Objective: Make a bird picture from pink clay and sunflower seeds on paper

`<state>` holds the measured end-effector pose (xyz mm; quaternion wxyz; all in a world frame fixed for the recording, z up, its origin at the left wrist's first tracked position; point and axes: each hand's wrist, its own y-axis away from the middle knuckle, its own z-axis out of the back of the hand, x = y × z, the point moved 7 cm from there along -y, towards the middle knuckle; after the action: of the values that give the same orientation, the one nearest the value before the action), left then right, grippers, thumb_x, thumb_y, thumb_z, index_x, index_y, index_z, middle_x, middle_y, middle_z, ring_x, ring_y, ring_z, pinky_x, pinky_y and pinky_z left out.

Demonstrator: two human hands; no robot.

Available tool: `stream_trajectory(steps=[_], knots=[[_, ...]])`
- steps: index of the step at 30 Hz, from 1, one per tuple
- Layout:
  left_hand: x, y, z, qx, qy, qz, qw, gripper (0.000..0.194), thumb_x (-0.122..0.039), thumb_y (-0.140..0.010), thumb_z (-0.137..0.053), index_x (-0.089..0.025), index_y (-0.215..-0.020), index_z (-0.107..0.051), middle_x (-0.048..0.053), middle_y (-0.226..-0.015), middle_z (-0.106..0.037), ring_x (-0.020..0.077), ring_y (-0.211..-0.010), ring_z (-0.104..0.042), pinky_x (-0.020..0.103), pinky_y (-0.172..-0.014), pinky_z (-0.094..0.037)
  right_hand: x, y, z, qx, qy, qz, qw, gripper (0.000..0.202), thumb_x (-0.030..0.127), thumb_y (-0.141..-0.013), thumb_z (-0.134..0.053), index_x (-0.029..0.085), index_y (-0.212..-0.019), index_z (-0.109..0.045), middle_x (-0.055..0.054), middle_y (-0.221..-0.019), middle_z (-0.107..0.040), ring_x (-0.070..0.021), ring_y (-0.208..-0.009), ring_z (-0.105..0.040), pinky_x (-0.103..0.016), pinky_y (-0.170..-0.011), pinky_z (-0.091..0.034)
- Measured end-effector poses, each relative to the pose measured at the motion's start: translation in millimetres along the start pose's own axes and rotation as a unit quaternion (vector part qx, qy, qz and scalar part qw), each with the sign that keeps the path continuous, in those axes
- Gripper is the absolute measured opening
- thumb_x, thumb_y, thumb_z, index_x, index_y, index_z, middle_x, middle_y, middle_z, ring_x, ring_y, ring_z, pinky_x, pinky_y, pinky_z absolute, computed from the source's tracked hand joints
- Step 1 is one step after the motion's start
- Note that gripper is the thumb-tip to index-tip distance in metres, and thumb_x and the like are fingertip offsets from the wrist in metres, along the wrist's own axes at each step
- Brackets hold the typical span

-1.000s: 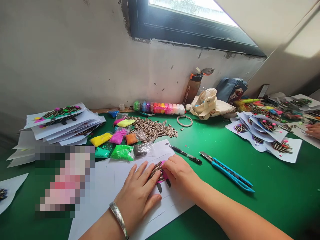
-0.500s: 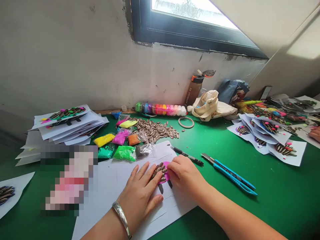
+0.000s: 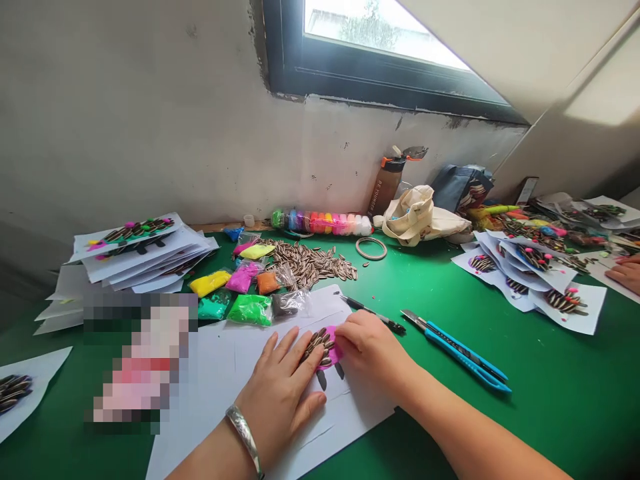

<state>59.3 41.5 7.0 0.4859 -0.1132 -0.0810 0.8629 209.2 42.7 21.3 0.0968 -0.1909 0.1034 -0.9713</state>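
A flat patch of pink modelling clay lies on the white paper, partly covered with striped sunflower seeds. Two dark leg-like shapes stick out from its lower edge. My left hand, with a silver bangle at the wrist, rests flat with fingers spread, its fingertips against the seeds. At the right rim of the clay, my right hand has its thumb and fingers pinched together. Whatever is between those fingertips is hidden from view.
Behind the paper are bags of coloured clay and a heap of sunflower seeds. A black pen and blue utility knife lie right. Stacked seed pictures stand left; another person's hand shows far right.
The view has shifted slightly. Both hands keep nearly the same place and pose at the clay, and the seeds look the same.
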Motion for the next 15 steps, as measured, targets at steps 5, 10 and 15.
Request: stream_trajectory(steps=[5, 10, 15], knots=[[1, 3, -2.3, -0.014, 0.006, 0.004, 1.0, 0.062, -0.031, -0.088, -0.054, -0.03, -0.146, -0.031, 0.007, -0.146, -0.042, 0.0341, -0.133, -0.038, 0.059, -0.104, -0.035, -26, -32, 28, -0.02, 0.034, -0.052, 0.998, 0.018, 0.015, -0.089, -0.052, 0.02, -0.079, -0.066, -0.002, -0.076, -0.061, -0.0143, -0.076, -0.052, -0.023, -0.069, -0.034], [3, 5, -4.6, -0.021, 0.001, 0.014, 1.0, 0.067, -0.029, -0.086, -0.055, -0.03, -0.147, -0.028, 0.009, -0.146, -0.041, 0.034, -0.132, -0.038, 0.06, -0.103, -0.036, -54, -83, 27, -0.03, 0.129, -0.112, 0.985, 0.024, 0.022, -0.091, -0.047, 0.021, -0.08, -0.069, -0.005, -0.082, -0.064, -0.0176, -0.083, -0.055, -0.026, -0.071, -0.034], [3, 7, -9.1, -0.017, -0.005, 0.02, 1.0, 0.073, -0.03, -0.081, -0.06, -0.031, -0.147, -0.028, 0.008, -0.146, -0.041, 0.0338, -0.133, -0.038, 0.059, -0.103, -0.037, -67, -109, 3, -0.035, 0.145, -0.129, 0.98, 0.025, 0.021, -0.087, -0.048, 0.017, -0.071, -0.067, -0.01, -0.08, -0.065, -0.0218, -0.08, -0.056, -0.03, -0.069, -0.034]])
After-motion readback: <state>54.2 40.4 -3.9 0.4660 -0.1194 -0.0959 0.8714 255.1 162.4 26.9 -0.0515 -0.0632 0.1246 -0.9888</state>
